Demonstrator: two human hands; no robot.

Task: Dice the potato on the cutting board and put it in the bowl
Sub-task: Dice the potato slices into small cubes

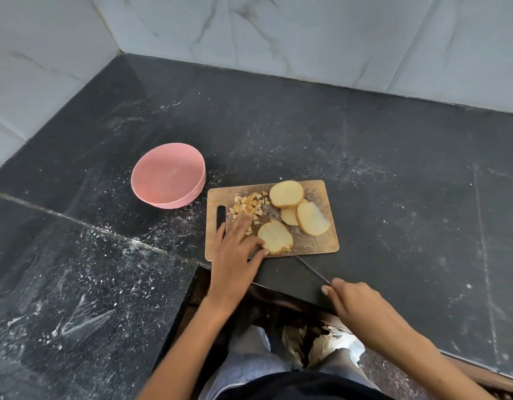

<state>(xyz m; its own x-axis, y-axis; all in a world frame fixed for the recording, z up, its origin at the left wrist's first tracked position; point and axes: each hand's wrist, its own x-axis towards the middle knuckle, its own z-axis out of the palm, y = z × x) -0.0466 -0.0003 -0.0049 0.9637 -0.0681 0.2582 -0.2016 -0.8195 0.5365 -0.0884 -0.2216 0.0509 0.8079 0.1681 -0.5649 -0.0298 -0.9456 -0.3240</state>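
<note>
A wooden cutting board (316, 246) lies on the black counter. Several thick potato slices lie on it: one at the back (286, 194), one at the right (312, 219), a small one between them (289, 216) and one at the front (275, 237). A heap of diced potato (249, 204) sits at the board's left. My left hand (235, 255) lies over the board's left part with straight fingers, fingertips touching the front slice and the dice. My right hand (356, 301) grips the handle of a knife (313, 269), whose blade points at the board's front edge. The pink bowl (168, 176) stands left of the board and holds nothing.
The black stone counter (394, 183) runs into a corner of marble wall tiles (278, 33). A second counter slab (76, 284) lies at the left, with its edge just under the board's front left corner. White specks are scattered over the counter.
</note>
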